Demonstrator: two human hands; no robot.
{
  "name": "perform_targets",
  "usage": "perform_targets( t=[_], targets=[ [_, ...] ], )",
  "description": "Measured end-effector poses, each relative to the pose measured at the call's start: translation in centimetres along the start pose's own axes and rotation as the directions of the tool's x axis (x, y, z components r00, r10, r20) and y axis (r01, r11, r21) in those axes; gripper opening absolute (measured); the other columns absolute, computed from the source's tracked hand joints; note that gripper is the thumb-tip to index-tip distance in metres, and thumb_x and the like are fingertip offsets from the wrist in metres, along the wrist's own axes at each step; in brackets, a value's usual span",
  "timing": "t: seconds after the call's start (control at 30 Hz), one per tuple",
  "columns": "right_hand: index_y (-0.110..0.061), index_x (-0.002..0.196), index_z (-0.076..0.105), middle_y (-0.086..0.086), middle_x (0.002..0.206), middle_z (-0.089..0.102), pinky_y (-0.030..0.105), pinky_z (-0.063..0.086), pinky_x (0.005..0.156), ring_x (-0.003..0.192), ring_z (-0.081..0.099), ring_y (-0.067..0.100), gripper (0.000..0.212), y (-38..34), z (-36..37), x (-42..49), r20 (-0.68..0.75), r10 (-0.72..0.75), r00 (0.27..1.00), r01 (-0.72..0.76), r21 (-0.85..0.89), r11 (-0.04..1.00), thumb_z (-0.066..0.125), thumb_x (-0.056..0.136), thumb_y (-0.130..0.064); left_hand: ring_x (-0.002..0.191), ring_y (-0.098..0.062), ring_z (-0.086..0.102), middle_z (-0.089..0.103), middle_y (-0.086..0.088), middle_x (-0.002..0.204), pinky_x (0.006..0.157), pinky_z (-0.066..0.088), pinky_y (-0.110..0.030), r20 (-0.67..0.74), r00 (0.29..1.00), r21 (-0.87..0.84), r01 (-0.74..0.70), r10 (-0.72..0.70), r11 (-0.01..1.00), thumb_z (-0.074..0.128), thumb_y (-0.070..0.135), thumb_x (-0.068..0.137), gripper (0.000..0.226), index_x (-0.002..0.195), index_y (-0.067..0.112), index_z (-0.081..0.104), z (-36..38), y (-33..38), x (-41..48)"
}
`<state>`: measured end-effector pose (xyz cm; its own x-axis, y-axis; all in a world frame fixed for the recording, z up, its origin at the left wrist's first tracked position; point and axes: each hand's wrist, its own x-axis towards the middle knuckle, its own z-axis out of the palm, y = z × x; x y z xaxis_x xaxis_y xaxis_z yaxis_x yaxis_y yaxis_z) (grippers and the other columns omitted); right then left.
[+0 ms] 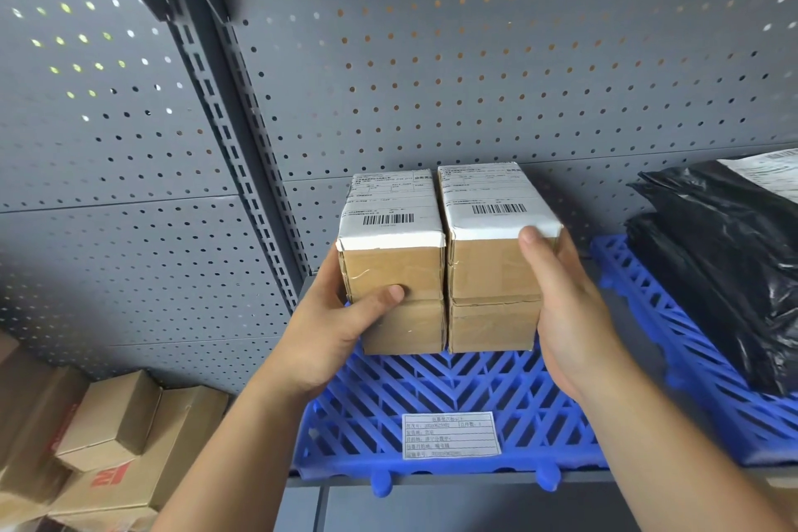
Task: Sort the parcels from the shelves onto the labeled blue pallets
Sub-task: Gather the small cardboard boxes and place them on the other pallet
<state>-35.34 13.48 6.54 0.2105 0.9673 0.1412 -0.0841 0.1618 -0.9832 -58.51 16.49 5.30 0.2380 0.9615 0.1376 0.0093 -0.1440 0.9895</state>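
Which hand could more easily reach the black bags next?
Right, probably. The right hand grips the right brown cardboard box, on the side of the black plastic bags. The left hand grips the left brown cardboard box, with both boxes between it and the bags.

One head-worn, wide-angle view. It looks from the front edge of the blue pallet [432,397], forward and down across it to the pegboard wall [475,56] behind. Close in: left hand [328,337] gripping the left parcel [393,272] and right hand [570,307] gripping the right parcel [492,272], over the pallet, fill mid-frame.
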Motion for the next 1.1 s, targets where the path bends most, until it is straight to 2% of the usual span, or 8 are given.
perform_targets(
  t=[0.2,0.33,0.47,0.57,0.63,0.8,0.9,1.1],
  targets=[
    [-0.057,0.116,0.052,-0.045,0.108,0.064,0.018,0.036,0.089,0.1,0.055,-0.028,0.019,-0.1,0.0,0.0,0.023,0.002,1.0,-0.003,0.037,0.999,0.052,0.101,-0.045,0.115,-0.012,0.069,0.074,0.004,0.124,0.088,0.055,-0.017,-0.009,1.0,-0.019,0.016,-0.017,1.0,0.084,0.038,0.068,0.072,0.133,0.027,0.057,0.0,0.0,0.1],
    [-0.058,0.127,0.052,-0.031,0.126,0.065,0.034,0.037,0.109,0.119,0.058,-0.012,0.033,-0.1,-0.2,0.2,0.062,0.002,0.998,-0.005,0.036,0.999,0.058,0.094,-0.054,0.113,-0.013,0.07,0.075,0.003,0.122,0.085,0.055,-0.017,-0.021,1.0,-0.042,0.022,-0.023,0.999,0.083,0.037,0.066,0.072,0.133,0.024,0.058,0.2,0.0,0.0],
    [-0.056,0.137,0.047,-0.034,0.129,0.062,0.037,0.03,0.117,0.123,0.053,-0.014,0.043,-0.2,-0.7,0.3,0.102,-0.003,0.995,-0.002,0.045,0.999,0.057,0.095,-0.054,0.115,-0.016,0.069,0.074,0.002,0.124,0.085,0.056,-0.019,-0.041,0.999,-0.061,0.005,-0.008,0.998,0.083,0.035,0.066,0.077,0.137,0.025,0.055,0.6,0.2,-0.2],
    [-0.05,0.147,0.041,-0.029,0.137,0.059,0.042,0.028,0.121,0.134,0.049,-0.005,0.063,-0.3,-1.2,0.0,0.123,-0.011,0.992,0.007,0.036,0.999,0.057,0.087,-0.06,0.127,-0.017,0.063,0.067,0.004,0.136,0.1,0.053,-0.03,-0.072,0.997,-0.024,-0.038,0.036,0.999,0.083,0.029,0.075,0.082,0.148,0.03,0.046,0.9,0.7,-0.6],
    [-0.048,0.149,0.039,-0.028,0.14,0.057,0.044,0.03,0.121,0.135,0.049,-0.004,0.07,-0.4,-1.6,-0.3,0.134,-0.016,0.991,0.012,0.026,1.0,0.057,0.083,-0.063,0.138,-0.016,0.053,0.058,0.006,0.148,0.116,0.041,-0.045,-0.095,0.993,0.013,-0.073,0.074,0.997,0.082,0.029,0.08,0.089,0.156,0.031,0.036,0.8,0.9,-1.0],
    [-0.045,0.155,0.032,-0.032,0.146,0.05,0.039,0.031,0.12,0.137,0.044,-0.009,0.075,-0.8,-2.7,-1.4,0.146,-0.045,0.988,0.051,-0.035,0.998,0.054,0.085,-0.06,0.148,-0.004,0.037,0.042,0.019,0.159,0.123,0.028,-0.052,-0.248,0.964,0.078,-0.078,0.095,0.994,0.089,0.057,0.065,0.11,0.156,0.047,0.029,1.5,1.7,-3.2],
    [-0.048,0.157,0.025,-0.037,0.15,0.041,0.029,0.026,0.119,0.136,0.036,-0.019,0.08,-1.1,-3.6,-2.0,0.148,-0.032,0.988,0.041,-0.059,0.997,0.054,0.083,-0.062,0.146,0.004,0.035,0.039,0.027,0.157,0.123,0.03,-0.05,-0.336,0.935,0.114,-0.078,0.112,0.99,0.084,0.056,0.067,0.098,0.15,0.056,0.033,2.7,2.3,-4.7],
    [-0.056,0.152,0.028,-0.031,0.159,0.029,0.028,0.021,0.121,0.141,0.028,-0.016,0.08,-1.5,-5.3,-3.7,0.132,-0.006,0.991,0.021,-0.114,0.993,0.05,0.077,-0.072,0.143,0.011,0.036,0.037,0.035,0.155,0.122,0.032,-0.048,-0.429,0.89,0.204,-0.071,0.155,0.976,0.073,0.056,0.073,0.085,0.148,0.058,0.032,5.6,3.1,-8.2]
  ],
)
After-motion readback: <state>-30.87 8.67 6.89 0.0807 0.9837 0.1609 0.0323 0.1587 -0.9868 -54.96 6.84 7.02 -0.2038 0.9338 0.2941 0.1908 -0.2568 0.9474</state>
